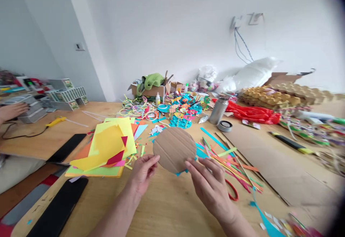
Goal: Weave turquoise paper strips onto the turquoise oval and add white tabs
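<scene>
A round brown cardboard disc [174,149] is held up over the table, with bits of blue showing under its lower edge. My left hand [145,170] pinches the disc at its lower left rim between thumb and fingers. At the lower right rim, my right hand [208,179] grips it with the thumb and fingertips. Scissors with a red handle [234,190] lie partly behind my right hand. Colored paper strips [237,165] are scattered right of the disc, and yellow paper sheets [110,142] are stacked to its left.
A metal bottle [218,110] stands beside a tape roll [224,126]. Paper scraps and a box [148,90] are at the back. Flat cardboard [280,165] and a cutter [291,143] lie right. Another person's hand [13,112] is at far left, near a yellow glue gun [56,121].
</scene>
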Demonstrator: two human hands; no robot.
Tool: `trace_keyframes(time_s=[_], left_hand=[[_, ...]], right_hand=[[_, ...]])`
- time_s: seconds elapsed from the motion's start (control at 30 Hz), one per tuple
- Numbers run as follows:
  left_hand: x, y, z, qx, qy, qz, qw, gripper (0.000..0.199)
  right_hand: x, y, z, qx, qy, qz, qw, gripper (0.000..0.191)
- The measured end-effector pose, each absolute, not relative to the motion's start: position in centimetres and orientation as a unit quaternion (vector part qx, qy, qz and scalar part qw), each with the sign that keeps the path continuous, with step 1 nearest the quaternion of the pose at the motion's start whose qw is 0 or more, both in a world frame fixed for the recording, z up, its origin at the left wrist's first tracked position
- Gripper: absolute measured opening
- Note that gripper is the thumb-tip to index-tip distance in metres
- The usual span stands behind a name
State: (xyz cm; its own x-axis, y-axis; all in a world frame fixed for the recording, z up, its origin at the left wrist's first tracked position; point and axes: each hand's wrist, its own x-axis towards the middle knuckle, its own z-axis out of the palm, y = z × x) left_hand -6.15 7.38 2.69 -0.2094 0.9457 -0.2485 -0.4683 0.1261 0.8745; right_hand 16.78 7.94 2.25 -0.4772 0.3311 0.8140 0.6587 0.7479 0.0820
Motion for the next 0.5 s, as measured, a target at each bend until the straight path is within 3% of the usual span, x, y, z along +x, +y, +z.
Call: trace_keyframes(time_s=[0.13,0.2,0.37,0.5], left_hand=[[-6.9,7.7,2.9,0.233,0.464,0.633,0.575,0.033],[-7.1,7.7,3.1,0.227,0.456,0.64,0.576,0.032],[-7.0,7.8,3.1,0.213,0.437,0.654,0.58,0.028],[-6.6,7.8,2.9,0.202,0.421,0.659,0.589,0.029]], right_hand=[[19.4,8.8,5.0,-0.403,-0.709,-0.199,0.544,0.031],[21.4,8.6,5.4,-0.492,-0.664,-0.144,0.544,0.013],[23.9,7.1,0.7,-0.603,-0.747,-0.048,0.276,0.022],[23.5,6.5,-3.6,-0.619,-0.752,-0.086,0.21,0.016]])
